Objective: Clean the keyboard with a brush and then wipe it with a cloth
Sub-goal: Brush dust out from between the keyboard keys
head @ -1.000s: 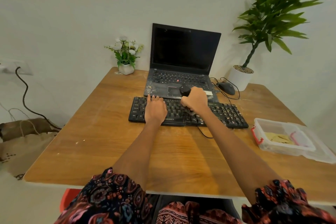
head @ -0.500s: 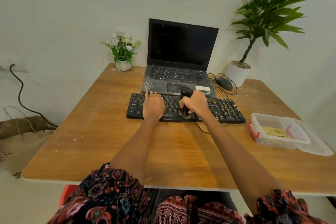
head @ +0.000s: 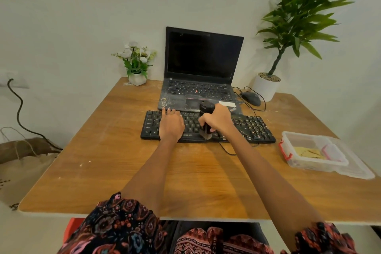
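Observation:
A black keyboard point(head: 251, 128) lies across the middle of the wooden table point(head: 127, 171), speckled with pale crumbs on its right half. My left hand point(head: 171, 122) rests flat on the keyboard's left part, fingers straight. My right hand point(head: 219, 120) grips a black-handled brush point(head: 206, 108) held upright, its pale bristles touching the keyboard's front edge near the centre. A yellow cloth point(head: 308, 152) lies inside a clear plastic box point(head: 296, 140) at the right.
An open, dusty laptop point(head: 203, 62) stands just behind the keyboard. A black mouse point(head: 251, 98) with its cable lies to the laptop's right. A small flower pot point(head: 137, 78) and a tall potted plant point(head: 266, 86) stand at the table's back edge.
My right hand has drawn the brush from the keyboard's back rows toward its front edge. The left hand stays on the keyboard. The camera view has shifted slightly.

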